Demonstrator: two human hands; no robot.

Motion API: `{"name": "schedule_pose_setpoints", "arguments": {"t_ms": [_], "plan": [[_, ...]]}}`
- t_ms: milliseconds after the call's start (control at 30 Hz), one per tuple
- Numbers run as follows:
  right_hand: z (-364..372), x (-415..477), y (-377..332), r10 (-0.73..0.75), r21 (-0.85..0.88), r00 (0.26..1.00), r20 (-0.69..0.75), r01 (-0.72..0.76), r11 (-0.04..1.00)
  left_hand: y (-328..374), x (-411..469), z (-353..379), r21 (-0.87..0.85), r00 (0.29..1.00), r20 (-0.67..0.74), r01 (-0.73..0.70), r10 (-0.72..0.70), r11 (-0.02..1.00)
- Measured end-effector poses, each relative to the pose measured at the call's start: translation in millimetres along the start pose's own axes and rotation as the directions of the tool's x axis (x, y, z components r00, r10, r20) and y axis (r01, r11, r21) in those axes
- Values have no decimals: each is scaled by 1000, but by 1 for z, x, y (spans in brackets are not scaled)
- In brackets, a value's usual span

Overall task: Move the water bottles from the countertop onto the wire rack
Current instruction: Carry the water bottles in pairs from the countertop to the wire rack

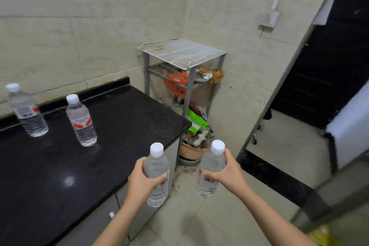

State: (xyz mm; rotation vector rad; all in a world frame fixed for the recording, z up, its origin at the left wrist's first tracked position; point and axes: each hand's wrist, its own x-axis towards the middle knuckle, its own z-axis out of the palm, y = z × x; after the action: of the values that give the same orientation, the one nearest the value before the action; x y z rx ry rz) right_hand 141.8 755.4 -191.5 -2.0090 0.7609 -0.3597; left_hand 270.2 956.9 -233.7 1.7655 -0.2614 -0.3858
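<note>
Down at six o'clock we hold two water bottles, one in each hand. Our left hand point(142, 180) has its fingers point(159, 177) wrapped tight around the middle of the left bottle point(156, 173), which hangs past the edge of the black worktop point(79, 166). Our right hand point(229, 171) grips the right bottle point(210, 168) just below its white cap, over the tiled floor point(189, 215). At nine o'clock two more bottles stand upright on the worktop, well apart from our hands: the far bottle point(26, 111) near the wall and the near bottle point(80, 121) beside it. We count four bottles in all. At twelve o'clock stands the wire rack point(180, 53), its white top shelf bare, the lower shelves cluttered with bags.
</note>
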Motion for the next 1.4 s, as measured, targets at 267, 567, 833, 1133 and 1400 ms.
{"name": "schedule_pose_setpoints", "arguments": {"t_ms": [267,567,833,1133,1400], "plan": [[-39,66,33,127,-6,986,-109,-128,992,20,76,77,-15,986,169,10,-8,1000],[-132,220,72,90,72,988,-125,-82,994,72,209,220,37,973,220,-80,70,996],[-210,388,73,34,163,993,-112,-15,986,144,311,309,-51,985,147,-88,95,995],[-232,529,13,-145,294,983,-115,173,940,243,410,317,-99,968,-8,-252,253,963],[-259,638,-85,-411,289,888,-205,456,842,339,501,281,-147,921,-173,-375,350,915]]}}
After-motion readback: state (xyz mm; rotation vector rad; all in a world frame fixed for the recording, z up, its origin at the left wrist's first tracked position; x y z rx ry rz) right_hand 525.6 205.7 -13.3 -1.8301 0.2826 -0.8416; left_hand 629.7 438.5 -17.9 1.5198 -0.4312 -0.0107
